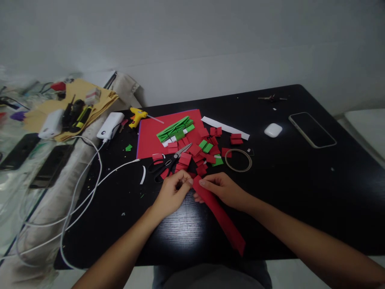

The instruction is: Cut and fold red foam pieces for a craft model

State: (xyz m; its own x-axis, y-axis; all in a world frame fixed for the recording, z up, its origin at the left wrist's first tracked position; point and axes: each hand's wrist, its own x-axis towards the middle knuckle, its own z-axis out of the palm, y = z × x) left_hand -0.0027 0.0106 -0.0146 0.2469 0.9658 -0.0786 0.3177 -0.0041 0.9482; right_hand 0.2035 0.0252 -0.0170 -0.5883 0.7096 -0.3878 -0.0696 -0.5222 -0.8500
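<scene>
A long red paper strip (221, 214) slants toward me over the front of the black table. My right hand (224, 188) pinches it near its far end, thumb on top. My left hand (177, 190) is closed at the strip's far left corner, thumb and forefinger pressed together there. Just beyond my hands lie several small folded red paper pieces (185, 159), mixed with a few green folded pieces (207, 147). Black-handled scissors (171, 160) lie partly among them, blades pointing away to the right.
Behind the pieces are red sheets (147, 138), folded green strips (175, 130), a white strip (225, 127) and a yellow glue gun (137, 116). A tape ring (238, 160), earbud case (273, 130) and phone (313, 129) lie right. White cables (99, 180) cross the left side.
</scene>
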